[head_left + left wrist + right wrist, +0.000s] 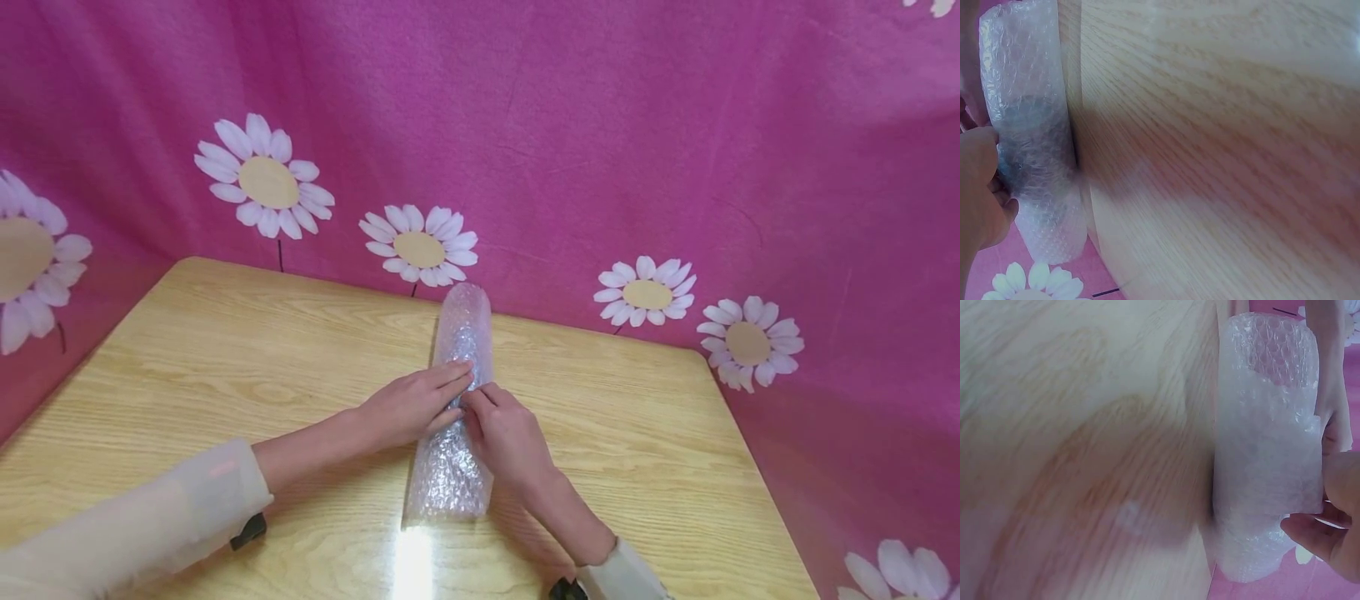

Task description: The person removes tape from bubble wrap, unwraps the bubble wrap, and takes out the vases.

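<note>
A long roll of bubble wrap lies on the table, pointing away from me. Through its clear layers a darker, bluish shape shows in the left wrist view; its kind is hidden by the wrap. My left hand reaches in from the left and rests on top of the roll, fingers fairly straight across it. Close beside those fingertips, my right hand has its fingers bent and pinches the wrap near the middle. In the right wrist view, the loose edge of a flap meets the right fingertips.
The light wood-grain table has rounded far corners. A magenta cloth with white daisies hangs behind it and along both sides. The roll's far end reaches the table's back edge. Light glares off the table in front of the roll.
</note>
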Tool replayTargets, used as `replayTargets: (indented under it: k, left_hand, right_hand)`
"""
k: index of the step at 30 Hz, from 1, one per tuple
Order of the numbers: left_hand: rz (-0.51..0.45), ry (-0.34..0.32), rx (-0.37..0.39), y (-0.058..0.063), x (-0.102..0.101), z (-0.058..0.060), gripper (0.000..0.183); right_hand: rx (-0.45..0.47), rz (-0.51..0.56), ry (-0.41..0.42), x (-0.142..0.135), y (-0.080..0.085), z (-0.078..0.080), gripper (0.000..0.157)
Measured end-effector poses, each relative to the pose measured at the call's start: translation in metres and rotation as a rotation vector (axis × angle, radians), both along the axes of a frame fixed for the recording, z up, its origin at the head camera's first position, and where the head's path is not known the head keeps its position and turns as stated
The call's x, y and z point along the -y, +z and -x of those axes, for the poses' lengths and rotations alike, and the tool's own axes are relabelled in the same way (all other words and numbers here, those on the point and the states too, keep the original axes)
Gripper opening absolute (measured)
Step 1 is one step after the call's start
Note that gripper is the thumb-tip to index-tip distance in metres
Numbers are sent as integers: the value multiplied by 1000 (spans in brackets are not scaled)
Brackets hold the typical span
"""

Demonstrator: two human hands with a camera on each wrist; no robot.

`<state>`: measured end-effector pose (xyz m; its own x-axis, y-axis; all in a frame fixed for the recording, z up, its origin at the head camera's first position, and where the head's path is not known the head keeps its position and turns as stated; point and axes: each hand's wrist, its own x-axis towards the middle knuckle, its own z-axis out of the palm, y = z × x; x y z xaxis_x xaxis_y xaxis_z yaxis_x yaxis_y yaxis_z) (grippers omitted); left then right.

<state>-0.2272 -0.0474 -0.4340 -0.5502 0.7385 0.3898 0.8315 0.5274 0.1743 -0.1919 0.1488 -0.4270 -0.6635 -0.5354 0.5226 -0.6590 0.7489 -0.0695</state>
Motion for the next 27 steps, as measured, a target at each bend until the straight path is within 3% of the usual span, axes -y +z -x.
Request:
replayTargets:
  k: [6, 19, 27]
  left_hand:
    - [8, 6, -2, 0, 1, -1, 55]
    - [-11, 0, -44, -1, 1, -1, 54]
    - [-16, 0, -18, -1, 1, 0, 54]
  right_hand:
    - [13, -4, 21, 1, 1, 2, 16]
    - [69, 135, -9, 4, -4, 3, 13]
    - [98, 202, -35, 2, -5, 4, 8]
